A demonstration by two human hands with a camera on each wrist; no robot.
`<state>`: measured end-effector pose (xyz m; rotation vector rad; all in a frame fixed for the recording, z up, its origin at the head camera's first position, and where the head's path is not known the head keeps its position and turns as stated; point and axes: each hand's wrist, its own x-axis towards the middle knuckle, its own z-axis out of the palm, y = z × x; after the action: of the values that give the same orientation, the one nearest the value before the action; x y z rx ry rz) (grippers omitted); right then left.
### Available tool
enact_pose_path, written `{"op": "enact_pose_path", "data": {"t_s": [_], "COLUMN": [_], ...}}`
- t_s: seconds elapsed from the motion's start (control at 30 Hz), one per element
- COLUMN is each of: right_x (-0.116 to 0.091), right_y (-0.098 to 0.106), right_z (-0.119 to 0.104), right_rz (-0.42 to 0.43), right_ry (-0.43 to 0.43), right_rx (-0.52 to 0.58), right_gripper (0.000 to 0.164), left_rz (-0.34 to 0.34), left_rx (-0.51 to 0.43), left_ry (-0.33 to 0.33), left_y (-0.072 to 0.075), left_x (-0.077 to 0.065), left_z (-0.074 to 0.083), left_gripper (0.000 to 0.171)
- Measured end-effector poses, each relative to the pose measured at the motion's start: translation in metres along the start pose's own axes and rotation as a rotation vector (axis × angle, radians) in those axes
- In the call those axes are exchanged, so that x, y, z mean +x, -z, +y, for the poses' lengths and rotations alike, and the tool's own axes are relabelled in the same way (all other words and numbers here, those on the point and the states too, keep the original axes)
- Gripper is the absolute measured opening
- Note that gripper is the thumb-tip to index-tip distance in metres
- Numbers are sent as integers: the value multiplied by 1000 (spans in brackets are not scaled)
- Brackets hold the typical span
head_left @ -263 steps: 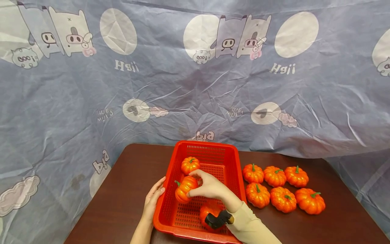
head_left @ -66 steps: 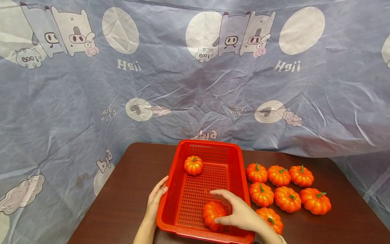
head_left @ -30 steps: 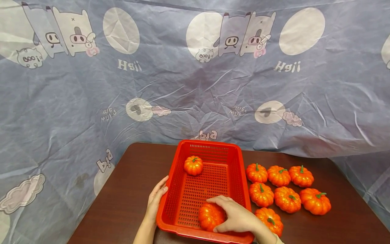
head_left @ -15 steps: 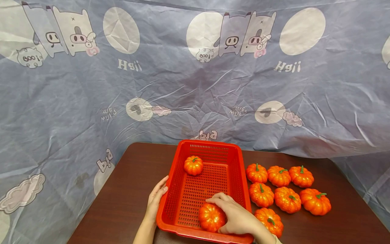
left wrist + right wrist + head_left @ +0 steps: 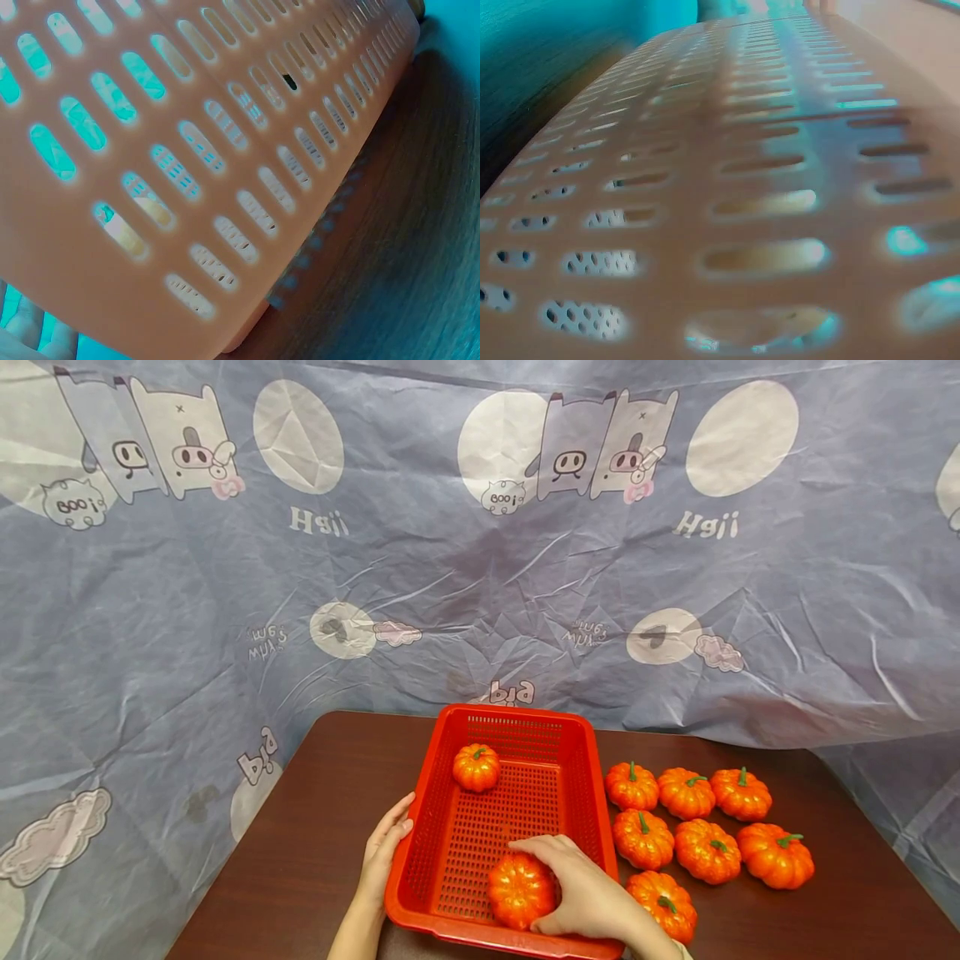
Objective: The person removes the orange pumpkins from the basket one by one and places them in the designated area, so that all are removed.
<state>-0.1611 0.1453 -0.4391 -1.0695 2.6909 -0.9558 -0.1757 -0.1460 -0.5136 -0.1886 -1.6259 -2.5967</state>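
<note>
A red plastic basket (image 5: 495, 818) with slotted walls stands on the table, holding two orange pumpkins. The small pumpkin (image 5: 476, 767) with a green stem sits in its far left part. My right hand (image 5: 581, 887) reaches over the near right side and holds the nearer pumpkin (image 5: 521, 891), thumb at its near side and fingers over its far side. That pumpkin shows no stem. At the left rim my left hand (image 5: 381, 857) grips the basket, thumb against the rim. Both wrist views are mostly filled by the slotted basket wall (image 5: 247, 187); some left fingers (image 5: 26, 322) show at the lower left.
Right of the basket, several orange pumpkins (image 5: 708, 852) with green stems stand in rows on the brown table (image 5: 300, 860). The nearest pumpkin (image 5: 663, 906) is close to my right forearm. A printed grey-blue cloth (image 5: 480, 568) hangs behind the table.
Earlier my right hand held another pumpkin above the basket; one more now stands on the table at right. My right hand has since closed round the near pumpkin, which has shifted slightly left.
</note>
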Motion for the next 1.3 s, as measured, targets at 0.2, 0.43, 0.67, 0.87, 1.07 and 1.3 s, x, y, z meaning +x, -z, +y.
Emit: {"op": "enact_pose_path", "data": {"t_s": [0.2,0.43,0.67,0.87,1.07,1.3], "right_x": [-2,-10,-22,-36,-51,-70], "right_y": [-1,6,21,34,46,47], "right_z": [1,2,5,8,16,33], "right_rz": [86,189,233,307,350,390], "right_ry": [-13,57,47,69,94,206], "right_rx": [119,366,513,531,552,683], "right_gripper": [83,75,74,74,78,87], "left_rz": [14,7,1,4,5,-4], "left_rx": [16,22,30,31,26,16], "left_ry": [-4,-12,-23,-17,-18,-20], "left_y": [1,-1,1,0,0,1], "left_x": [0,0,0,0,0,0], "left_z": [-1,1,0,1,1,0], "left_gripper": [47,48,48,48,48,47]}}
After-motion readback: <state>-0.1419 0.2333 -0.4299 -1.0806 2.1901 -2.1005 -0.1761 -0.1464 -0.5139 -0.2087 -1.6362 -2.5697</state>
